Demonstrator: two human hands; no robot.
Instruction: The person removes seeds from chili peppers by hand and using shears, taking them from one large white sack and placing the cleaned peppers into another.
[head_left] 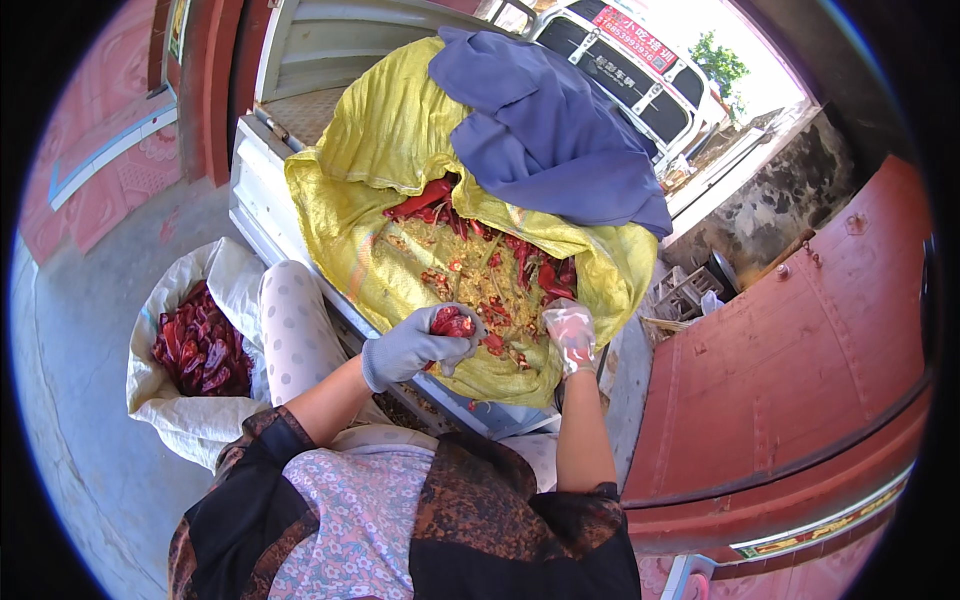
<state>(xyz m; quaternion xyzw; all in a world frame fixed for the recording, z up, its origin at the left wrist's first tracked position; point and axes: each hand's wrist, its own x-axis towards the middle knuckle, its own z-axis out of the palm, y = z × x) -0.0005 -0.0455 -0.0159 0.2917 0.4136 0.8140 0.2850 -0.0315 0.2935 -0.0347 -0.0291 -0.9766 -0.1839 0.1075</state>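
My left hand (420,345), in a grey glove, is closed around dried red chili peppers (453,323) over the near part of a yellow woven sack (350,235). My right hand (571,335) wears a pale, thin glove with reddish stains and is at the sack's right side. Its fingers are curled, and what they hold, if anything, is hidden. Just beyond that hand are whole red chili peppers (555,282). Between my hands, yellowish seeds and broken pepper bits (485,270) cover the sack's inside.
A white sack (160,395) of dark red chili peppers (203,345) stands by my left leg. The yellow sack lies on a truck bed (262,190), partly under a blue-grey cloth (550,120). A red metal door (770,350) is at right; a white vehicle (625,70) stands beyond.
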